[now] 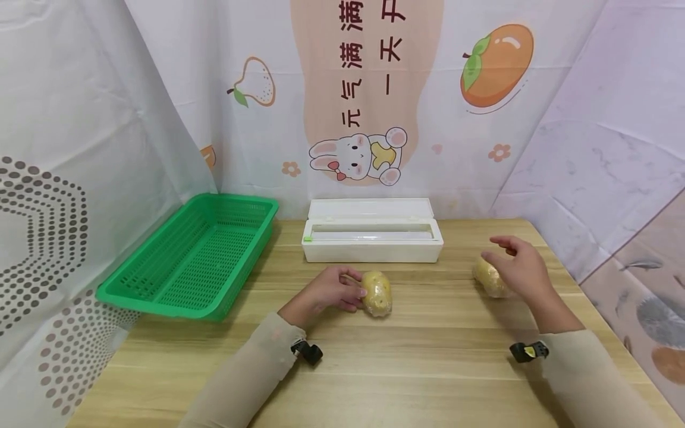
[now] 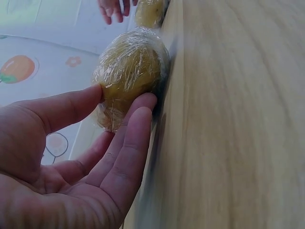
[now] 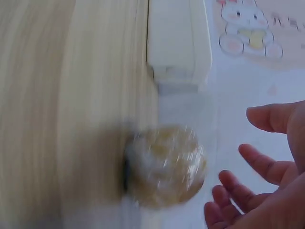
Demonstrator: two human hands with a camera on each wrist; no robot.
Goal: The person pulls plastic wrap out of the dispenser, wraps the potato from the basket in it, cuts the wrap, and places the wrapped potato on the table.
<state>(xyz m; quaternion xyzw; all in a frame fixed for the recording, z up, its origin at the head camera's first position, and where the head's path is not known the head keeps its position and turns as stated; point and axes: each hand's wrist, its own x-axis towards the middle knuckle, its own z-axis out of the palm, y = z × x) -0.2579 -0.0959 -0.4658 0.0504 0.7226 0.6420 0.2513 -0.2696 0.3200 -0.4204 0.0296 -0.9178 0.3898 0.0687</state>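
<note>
A potato wrapped in cling film [image 1: 377,295] rests on the wooden table in front of the white box. My left hand [image 1: 337,289] has come at it from the left; in the left wrist view, the thumb and fingers pinch the near end of this wrapped potato [image 2: 128,71]. On the right, a second film-wrapped potato [image 1: 488,278] lies on the table, partly hidden by my right hand [image 1: 518,264]. The right wrist view shows that hand's fingers [image 3: 259,164] parted and apart from the blurred second potato [image 3: 164,167].
A white cling film box [image 1: 373,251] with its lid raised stands at the back, a roll inside. To the left is a green plastic basket [image 1: 243,270]. Printed cloth [image 1: 257,148] hangs behind the wooden table [image 1: 407,368] and at both sides.
</note>
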